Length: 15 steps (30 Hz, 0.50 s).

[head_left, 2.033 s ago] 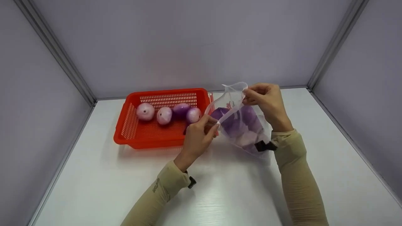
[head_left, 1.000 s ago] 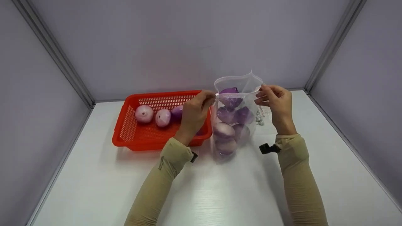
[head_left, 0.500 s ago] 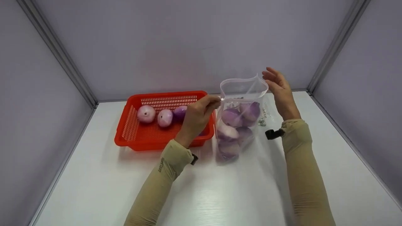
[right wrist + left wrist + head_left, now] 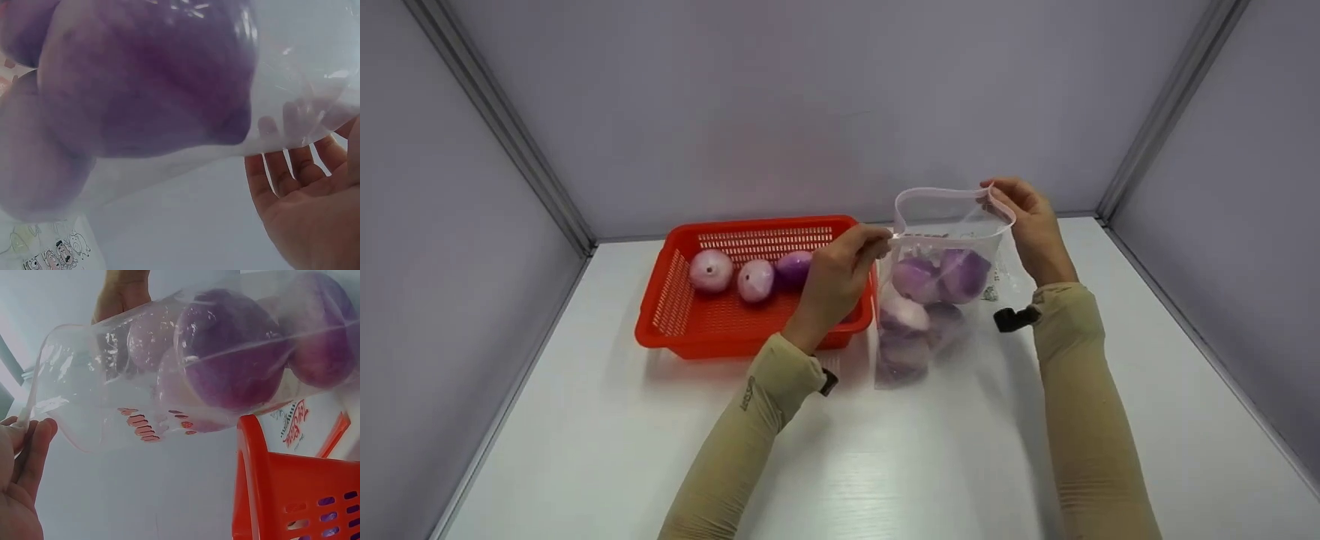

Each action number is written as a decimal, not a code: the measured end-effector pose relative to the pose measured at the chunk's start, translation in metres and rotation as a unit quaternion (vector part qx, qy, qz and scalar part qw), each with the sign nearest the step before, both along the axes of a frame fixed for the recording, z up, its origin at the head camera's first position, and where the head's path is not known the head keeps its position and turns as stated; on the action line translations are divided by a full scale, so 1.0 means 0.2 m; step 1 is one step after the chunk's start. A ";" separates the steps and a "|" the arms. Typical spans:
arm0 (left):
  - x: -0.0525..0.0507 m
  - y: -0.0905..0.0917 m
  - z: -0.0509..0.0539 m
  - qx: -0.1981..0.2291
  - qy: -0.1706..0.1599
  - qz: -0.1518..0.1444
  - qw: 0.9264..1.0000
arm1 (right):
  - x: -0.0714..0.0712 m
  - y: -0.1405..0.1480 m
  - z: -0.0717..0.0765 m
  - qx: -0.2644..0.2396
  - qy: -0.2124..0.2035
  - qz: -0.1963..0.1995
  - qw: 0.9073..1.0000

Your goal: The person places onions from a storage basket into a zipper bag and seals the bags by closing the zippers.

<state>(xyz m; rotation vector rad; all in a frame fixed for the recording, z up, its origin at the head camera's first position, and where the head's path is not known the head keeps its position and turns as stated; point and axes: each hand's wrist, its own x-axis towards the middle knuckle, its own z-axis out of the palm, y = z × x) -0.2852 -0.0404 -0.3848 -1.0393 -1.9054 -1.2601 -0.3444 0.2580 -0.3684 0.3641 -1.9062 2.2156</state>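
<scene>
A clear plastic zip bag [image 4: 941, 241] stands upright right of the red basket, its mouth spread wide. Several purple onions [image 4: 964, 274] fill its lower part. My left hand [image 4: 836, 274] pinches the left corner of the bag's rim between thumb and fingers, as the left wrist view also shows. At the opposite corner, my right hand [image 4: 1031, 225] holds the rim, thumb on the near side. In the right wrist view, fingers [image 4: 275, 174] of that hand show partly through the film, beside a large onion [image 4: 157, 84].
The red plastic basket [image 4: 727, 348] holds several onions, among them a pale one [image 4: 710, 270] at left; my left hand covers its right part. Beneath and behind the bag lies flat clear packaging with cartoon print [image 4: 62, 253]. Grey walls enclose the white table [image 4: 855, 480].
The bag has turned upright and its mouth has widened. My right hand let go of the rim, rose, then took hold of its right corner again. My left hand keeps its pinch.
</scene>
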 end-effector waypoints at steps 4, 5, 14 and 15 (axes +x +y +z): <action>0.00 0.00 0.01 0.006 -0.024 0.023 0.999 | 0.00 0.03 -0.01 -0.012 0.017 -0.027 0.999; 0.00 0.00 0.01 0.010 -0.027 0.030 0.999 | 0.01 0.04 -0.01 -0.009 0.023 -0.036 0.999; -0.07 0.01 0.01 0.058 -0.039 0.071 0.995 | 0.05 0.11 -0.04 -0.028 0.058 -0.103 0.993; -0.08 0.01 0.01 0.064 -0.043 0.071 0.994 | 0.05 0.12 -0.04 -0.033 0.061 -0.108 0.992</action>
